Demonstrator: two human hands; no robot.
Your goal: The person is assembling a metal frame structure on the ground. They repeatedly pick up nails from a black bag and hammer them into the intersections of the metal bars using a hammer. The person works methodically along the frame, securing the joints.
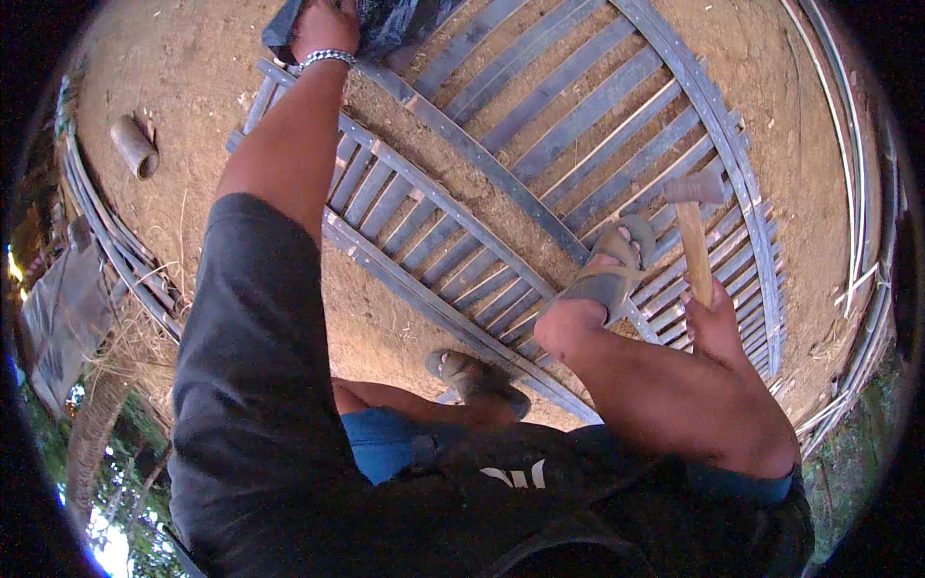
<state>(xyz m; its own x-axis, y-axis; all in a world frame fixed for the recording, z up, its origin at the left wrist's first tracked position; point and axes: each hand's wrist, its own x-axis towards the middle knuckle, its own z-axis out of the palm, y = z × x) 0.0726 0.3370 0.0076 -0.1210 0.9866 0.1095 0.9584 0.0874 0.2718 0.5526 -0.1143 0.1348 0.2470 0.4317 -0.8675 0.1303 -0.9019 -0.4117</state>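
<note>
My left hand, with a braided bracelet on its wrist, reaches to the far edge of the view. Its fingers are closed on a dark black plastic bag or sheet; the fingertips are partly hidden. My right hand grips the wooden handle of a hatchet, whose metal head points away from me. Under the hatchet lies a large dark slatted panel, its slats nailed to long rails. A narrower slatted panel lies beside it, nearer to me. One sandalled foot rests on the slatwork.
My other sandalled foot is by the narrow panel's near rail. A short hollow tube lies on the bare earth at the left. Long poles edge the ground on the left, and more poles curve along the right.
</note>
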